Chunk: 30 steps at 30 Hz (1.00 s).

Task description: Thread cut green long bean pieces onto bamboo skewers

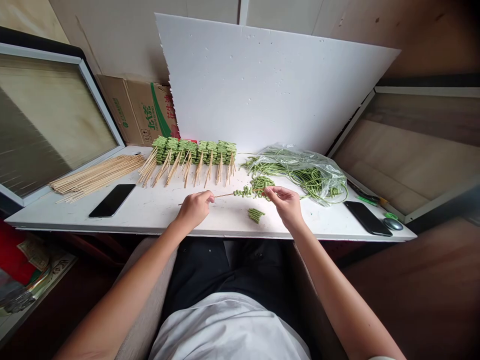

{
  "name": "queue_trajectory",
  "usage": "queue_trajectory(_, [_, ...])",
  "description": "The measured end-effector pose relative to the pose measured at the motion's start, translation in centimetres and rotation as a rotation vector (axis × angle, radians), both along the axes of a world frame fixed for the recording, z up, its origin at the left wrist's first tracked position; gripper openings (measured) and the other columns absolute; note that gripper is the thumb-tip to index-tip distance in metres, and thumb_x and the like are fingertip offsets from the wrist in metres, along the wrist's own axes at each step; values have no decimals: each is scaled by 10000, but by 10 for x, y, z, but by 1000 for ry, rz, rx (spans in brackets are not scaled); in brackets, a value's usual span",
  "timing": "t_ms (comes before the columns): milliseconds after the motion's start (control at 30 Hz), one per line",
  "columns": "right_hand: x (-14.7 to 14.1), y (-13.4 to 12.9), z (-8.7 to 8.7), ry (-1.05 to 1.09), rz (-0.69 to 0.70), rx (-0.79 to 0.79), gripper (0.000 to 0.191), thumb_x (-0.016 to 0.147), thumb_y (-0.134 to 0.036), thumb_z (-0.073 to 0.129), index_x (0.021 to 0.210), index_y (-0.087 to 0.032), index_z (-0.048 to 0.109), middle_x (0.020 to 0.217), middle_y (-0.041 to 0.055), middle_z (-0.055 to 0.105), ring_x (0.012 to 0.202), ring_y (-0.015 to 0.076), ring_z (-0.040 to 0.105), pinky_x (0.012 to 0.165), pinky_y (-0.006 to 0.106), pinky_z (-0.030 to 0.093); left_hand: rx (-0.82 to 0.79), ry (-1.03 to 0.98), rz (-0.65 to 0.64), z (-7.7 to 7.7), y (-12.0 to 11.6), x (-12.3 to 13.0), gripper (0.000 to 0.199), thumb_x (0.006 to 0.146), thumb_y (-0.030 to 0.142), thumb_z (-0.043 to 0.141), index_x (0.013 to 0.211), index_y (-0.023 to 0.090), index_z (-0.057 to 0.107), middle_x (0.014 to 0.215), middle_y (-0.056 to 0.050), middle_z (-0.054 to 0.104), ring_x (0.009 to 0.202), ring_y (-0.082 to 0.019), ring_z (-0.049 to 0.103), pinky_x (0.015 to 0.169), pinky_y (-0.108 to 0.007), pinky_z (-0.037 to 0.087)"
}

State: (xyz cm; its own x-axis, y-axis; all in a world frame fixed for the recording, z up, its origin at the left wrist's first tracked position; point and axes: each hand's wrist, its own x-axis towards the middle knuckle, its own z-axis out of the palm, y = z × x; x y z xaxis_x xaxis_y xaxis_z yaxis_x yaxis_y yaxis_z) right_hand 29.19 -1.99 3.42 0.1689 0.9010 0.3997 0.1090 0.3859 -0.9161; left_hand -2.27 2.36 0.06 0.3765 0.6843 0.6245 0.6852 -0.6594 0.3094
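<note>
Bamboo skewer (221,196) runs from the left hand (193,210) toward the right hand (283,205). It looks light, thin and stiff, though it could snap if levered hard, and it is steadiest held where the left hand has it, with fingers and thumb closed around it and its tail poking out beyond the hand. Folded long green bean (243,191) bunches along the skewer just short of the right hand. It looks soft, springy and slightly slick, so it is best taken close to the skewer. The right hand pinches a bean strand between thumb and fingertips, its wrist raised. Both forearms reach forward from the lap, angling inward, with the hands just above the white tabletop (157,220). Loose beans (262,182) lie just beyond the right hand, and a small bean bundle (255,215) lies nearer the body, between the hands. A clear plastic bag of beans (300,172) sits farther beyond the right hand.
</note>
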Motion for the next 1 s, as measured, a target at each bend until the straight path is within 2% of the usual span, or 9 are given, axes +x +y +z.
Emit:
queue_trajectory(100, [-1,0,2,-36,-14,13,304,831,-533,837,896,-237,820,904,60,787,864,222,701,794,348,538,-78,-24,-41,2,0,1,290,849,-1,493,890,212,686,858,-29,781,794,-217,745,678,-287,533])
queue_trajectory(200, [0,2,2,-14,-52,-6,353,835,-571,818,932,-232,807,888,60,778,831,215,691,724,330,524,-103,-134,-84,2,1,4,150,982,166,551,1004,217,690,835,-32,757,742,-198,718,675,-287,531])
queue_trajectory(300, [0,3,2,37,-88,-31,378,815,-587,828,925,-226,804,887,65,776,814,215,682,680,323,506,-73,-252,-119,1,0,7,79,999,275,621,1010,219,676,846,-37,749,770,-190,715,698,-282,534])
queue_trajectory(500, [-9,-1,-1,117,-90,7,332,775,-538,880,890,-235,807,887,61,777,833,221,690,754,350,541,-71,-200,-67,2,-1,5,115,1003,227,562,922,222,644,744,-10,706,675,-176,677,650,-272,495])
queue_trajectory(733, [-16,-4,-6,-25,-144,63,370,819,-578,829,921,-223,804,945,80,784,795,218,679,721,357,546,-132,-126,-46,0,-1,3,208,904,67,483,906,225,618,797,-19,751,760,-192,742,657,-258,523])
queue_trajectory(1000, [-15,-6,-8,-168,-156,122,359,881,-584,772,944,-231,802,929,84,772,823,226,659,774,379,549,-136,-90,-14,1,2,-2,221,879,78,485,918,226,645,804,-36,763,778,-214,756,645,-267,526])
